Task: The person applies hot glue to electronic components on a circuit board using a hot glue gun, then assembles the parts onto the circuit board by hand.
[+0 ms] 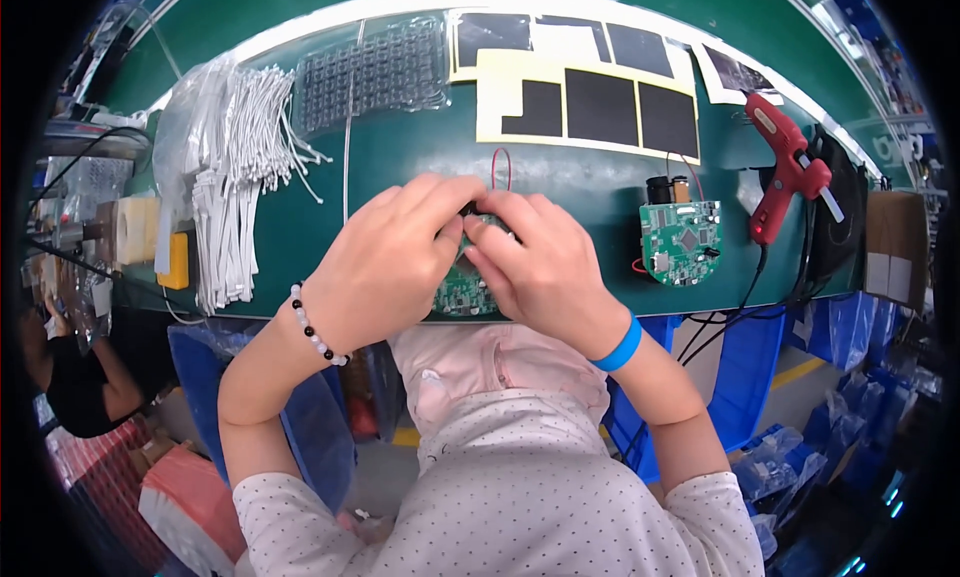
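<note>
A green circuit board (462,295) sits at the near edge of the table, right in front of me, mostly covered by my fingers. My left hand (395,252) is closed at its far left side, thumb and fingertips pressed together. From the other side my right hand (545,262) grips it, the thumb over the board's face. The fingertips of both hands meet at the board's far end, around a small dark part that is mostly hidden. A red wire loop (501,167) sticks up beyond my fingers.
To the right lies a second circuit board (682,242) with a black cylindrical part and red wire. Beyond it is a red glue gun (785,167) with its cable. White cables (235,177), a clear plastic tray (375,69) and sheets with black pads (600,107) lie around the far side.
</note>
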The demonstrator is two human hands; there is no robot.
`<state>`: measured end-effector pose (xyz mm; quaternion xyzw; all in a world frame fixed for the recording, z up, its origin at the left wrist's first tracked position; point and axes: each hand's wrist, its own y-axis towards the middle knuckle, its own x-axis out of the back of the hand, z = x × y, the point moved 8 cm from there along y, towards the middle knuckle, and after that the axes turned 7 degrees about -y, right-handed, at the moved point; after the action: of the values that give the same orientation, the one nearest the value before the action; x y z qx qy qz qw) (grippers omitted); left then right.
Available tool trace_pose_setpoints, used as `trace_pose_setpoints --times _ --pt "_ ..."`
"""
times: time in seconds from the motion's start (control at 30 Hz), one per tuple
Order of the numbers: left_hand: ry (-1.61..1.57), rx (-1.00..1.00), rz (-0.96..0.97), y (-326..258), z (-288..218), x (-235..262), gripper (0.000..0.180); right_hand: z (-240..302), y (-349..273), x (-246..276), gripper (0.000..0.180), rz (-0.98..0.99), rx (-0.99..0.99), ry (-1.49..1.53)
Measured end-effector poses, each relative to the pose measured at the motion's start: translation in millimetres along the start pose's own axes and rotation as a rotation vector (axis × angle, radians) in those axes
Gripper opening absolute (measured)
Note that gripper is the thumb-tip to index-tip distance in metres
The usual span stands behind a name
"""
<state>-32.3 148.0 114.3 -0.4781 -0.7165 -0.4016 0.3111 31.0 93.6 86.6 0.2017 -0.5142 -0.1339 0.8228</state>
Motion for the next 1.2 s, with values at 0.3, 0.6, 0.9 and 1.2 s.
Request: trace_pose_setpoints --times 0.3,0.6,0.9,1.2 --pt "-0.084 0.108 0.068 -11 20 3 0.029 -7 -6 -1 0.023 -0.060 -0.023 0.073" --pt "-0.103 0.176 0.040 -13 16 -1 0.032 -9 -10 -3 0.024 -0.092 -0.010 0.093" --pt "-0.027 0.170 0.091 -10 8 0 0.029 -15 -11 -2 0.032 -0.155 -0.019 0.204" --pt "-0.025 0.182 0.133 -7 9 0 0.032 -25 -7 -1 0.039 -0.026 0.093 0.288"
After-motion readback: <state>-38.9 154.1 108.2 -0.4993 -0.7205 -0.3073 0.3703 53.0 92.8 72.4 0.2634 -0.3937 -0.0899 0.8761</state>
